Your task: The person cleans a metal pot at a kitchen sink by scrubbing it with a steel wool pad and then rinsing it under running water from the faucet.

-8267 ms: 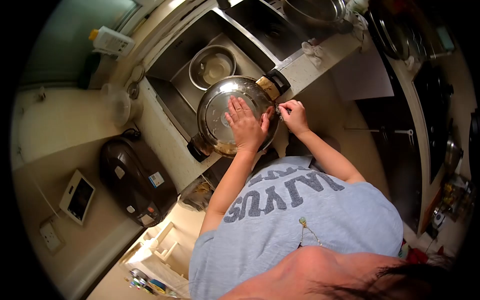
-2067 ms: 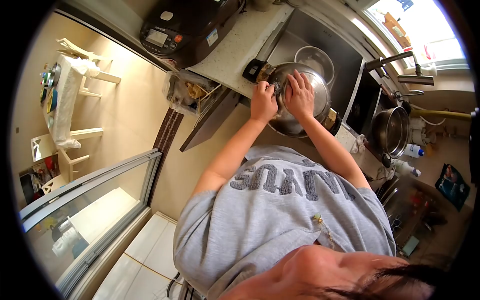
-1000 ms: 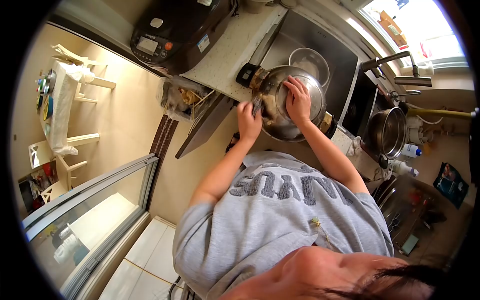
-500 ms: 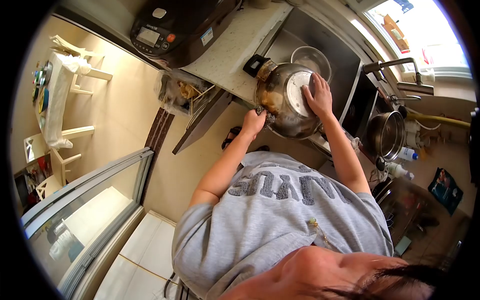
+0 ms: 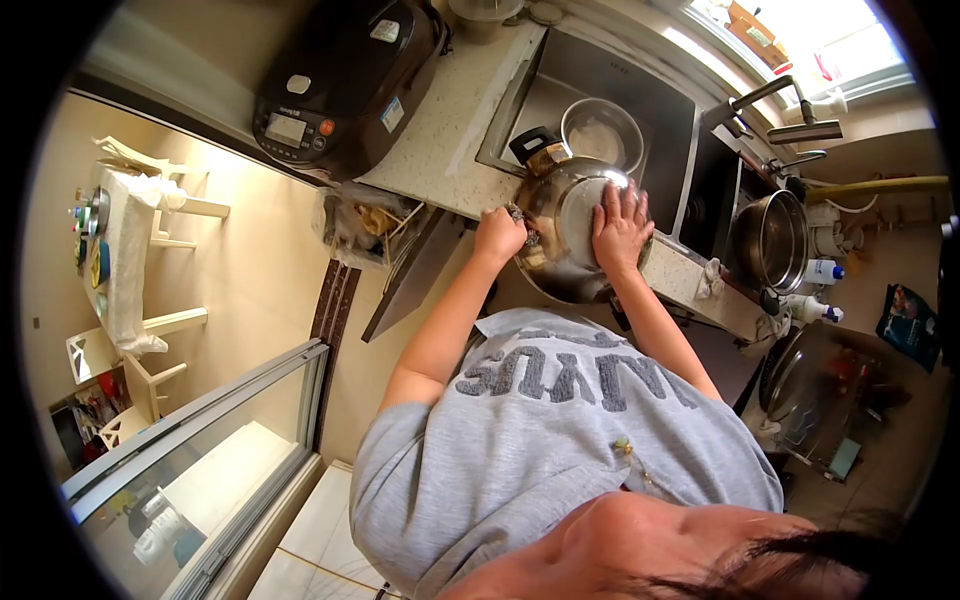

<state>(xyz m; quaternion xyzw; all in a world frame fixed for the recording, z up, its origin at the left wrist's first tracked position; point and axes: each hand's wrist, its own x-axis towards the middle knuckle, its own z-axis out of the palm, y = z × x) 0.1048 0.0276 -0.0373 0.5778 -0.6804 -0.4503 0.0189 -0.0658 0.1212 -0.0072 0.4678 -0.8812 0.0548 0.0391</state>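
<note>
The scrubber [image 5: 531, 238] has passed from my right hand [image 5: 622, 228] to my left hand [image 5: 498, 235]; the pot's [image 5: 552, 262] far handle [image 5: 531, 144] has swung rightward ahead.

Head camera looks forward and down; shirt [image 5: 560, 430] close, sink [image 5: 640, 85] beyond.

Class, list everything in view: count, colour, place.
Pot: one, silver, base up, at sink's edge.
Scourer: one, dark, at pot's side.
Bowl: one, silver, in sink.
Faucet: one, dark, beside sink.
Second pot: one, silver, farther right.
Cooker: one, dark, on counter.
Bag: one, clear, by cabinet door.
Blue-capped bottles: two, white, far right.
Table: one, white, far left.
Window: one, bright, top right.
Glass door: one, grey-framed, lower left.
Shirt: one, grey, bottom centre.
Left hand: one, bare, gripping scourer.
Right hand: one, bare, on pot.
</note>
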